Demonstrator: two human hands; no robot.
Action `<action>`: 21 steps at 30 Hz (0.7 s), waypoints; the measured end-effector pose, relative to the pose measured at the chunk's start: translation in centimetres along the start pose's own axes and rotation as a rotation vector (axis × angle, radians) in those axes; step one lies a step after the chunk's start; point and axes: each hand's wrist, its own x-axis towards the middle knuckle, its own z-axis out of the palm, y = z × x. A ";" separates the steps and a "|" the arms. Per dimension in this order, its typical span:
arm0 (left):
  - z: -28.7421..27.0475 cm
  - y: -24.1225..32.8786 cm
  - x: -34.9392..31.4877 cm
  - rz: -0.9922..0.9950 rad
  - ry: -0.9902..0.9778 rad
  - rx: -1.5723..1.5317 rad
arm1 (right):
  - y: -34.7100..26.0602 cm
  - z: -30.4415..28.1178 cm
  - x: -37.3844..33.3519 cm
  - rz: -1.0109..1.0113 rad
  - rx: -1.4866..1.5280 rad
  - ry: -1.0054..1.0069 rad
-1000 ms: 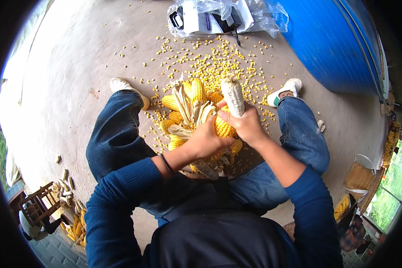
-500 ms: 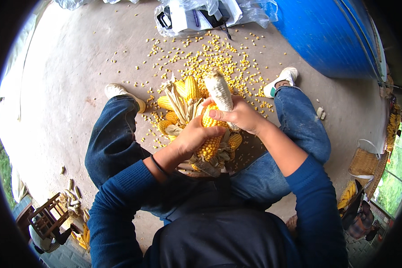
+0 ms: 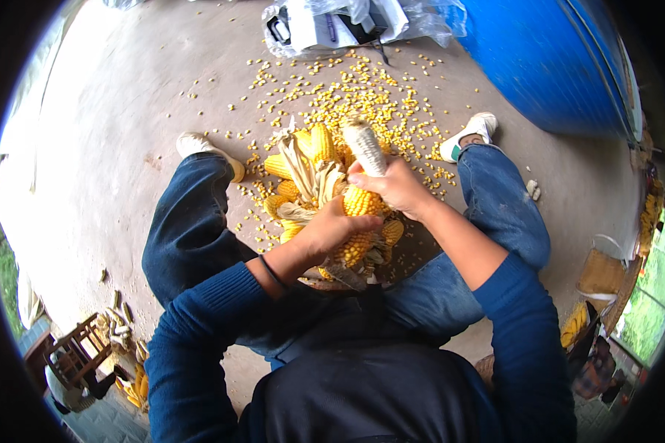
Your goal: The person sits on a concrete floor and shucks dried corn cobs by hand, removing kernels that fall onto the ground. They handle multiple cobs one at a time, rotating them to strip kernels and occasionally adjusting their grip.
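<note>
My left hand (image 3: 331, 227) is closed round a yellow ear of corn (image 3: 360, 203), which still bears rows of kernels. A pale, bare corncob (image 3: 363, 145) is gripped in my right hand (image 3: 395, 186), its far end pointing away from me. The cob's near end meets the ear, partly hidden by my fingers. Under my hands lies a heap of more yellow ears (image 3: 322, 144), some with dry husks (image 3: 303, 166) pulled back. Loose kernels (image 3: 369, 92) are scattered over the floor beyond the heap.
A blue barrel (image 3: 547, 70) lies at the far right. Plastic bags with papers (image 3: 325, 26) sit at the far edge. My shoes (image 3: 197, 145) flank the heap. Bare cobs (image 3: 118, 325) and a wooden stool (image 3: 81, 351) are at the lower left, a basket (image 3: 601, 272) at the right.
My right hand has shifted slightly, tilting the bare cob and drawing its near end away from me along the ear. The left hand keeps its hold on the ear.
</note>
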 end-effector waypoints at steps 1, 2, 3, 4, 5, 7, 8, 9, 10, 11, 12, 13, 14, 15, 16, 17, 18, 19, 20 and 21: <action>-0.2 -0.5 0.2 0.004 0.004 0.008 | 0.1 0.1 -0.1 0.047 -0.035 0.015; -0.2 -0.8 0.3 0.004 0.013 0.014 | 0.3 0.4 0.0 0.069 -0.018 -0.002; -0.2 -0.7 0.3 0.011 0.016 0.053 | 0.3 0.4 -0.1 0.070 -0.018 -0.049; -0.1 -0.3 -0.2 0.039 0.024 0.055 | 0.1 0.5 0.0 0.072 -0.015 -0.110; -0.1 -0.5 -0.1 0.084 0.052 -0.001 | -0.2 0.3 0.0 0.047 0.006 -0.193; -0.2 -0.1 -0.1 0.087 0.022 -0.106 | -1.0 0.0 -0.2 -0.099 0.021 -0.237; -0.5 0.9 -0.4 0.046 -0.035 -0.155 | -1.1 0.0 -0.2 -0.164 0.038 -0.232; -0.6 1.4 -0.5 0.005 -0.091 -0.204 | -0.9 0.1 -0.2 -0.215 -0.019 -0.169; -0.6 1.5 -0.6 0.010 -0.078 -0.085 | -0.8 0.4 -0.3 -0.268 -0.076 -0.110; -0.4 1.5 -0.8 0.014 -0.065 0.033 | -0.6 0.8 -0.4 -0.321 -0.133 -0.050; -0.1 1.5 -0.9 0.019 -0.051 0.152 | 0.7 1.2 -0.2 -0.306 -0.160 0.162; 0.9 0.9 -0.8 0.132 -0.032 0.265 | 1.7 1.3 0.1 -0.316 -0.173 0.279; 1.0 0.3 -0.6 0.174 0.005 0.266 | 2.5 1.5 0.3 -0.322 -0.184 0.396; 0.7 0.3 -0.6 0.094 -0.019 0.257 | 3.1 1.7 0.6 -0.358 -0.180 0.425; 0.5 0.4 -0.5 0.016 -0.040 0.242 | 2.9 1.3 0.7 -0.278 -0.171 0.347; 0.3 0.6 -0.7 0.003 -0.066 0.145 | 2.4 0.6 0.6 -0.198 -0.159 0.269; 0.2 0.9 -1.0 -0.009 -0.092 0.049 | 1.7 0.0 0.4 -0.118 -0.149 0.192; -0.1 1.1 -1.3 -0.018 -0.113 -0.046 | 1.0 -0.5 0.5 -0.137 -0.030 0.086; -0.6 1.3 -1.4 -0.031 -0.153 -0.051 | -1.3 -0.9 -0.2 -0.020 0.002 -0.029; -1.2 1.4 -1.5 -0.044 -0.199 -0.053 | -2.6 -1.5 -0.7 -0.054 -0.088 -0.097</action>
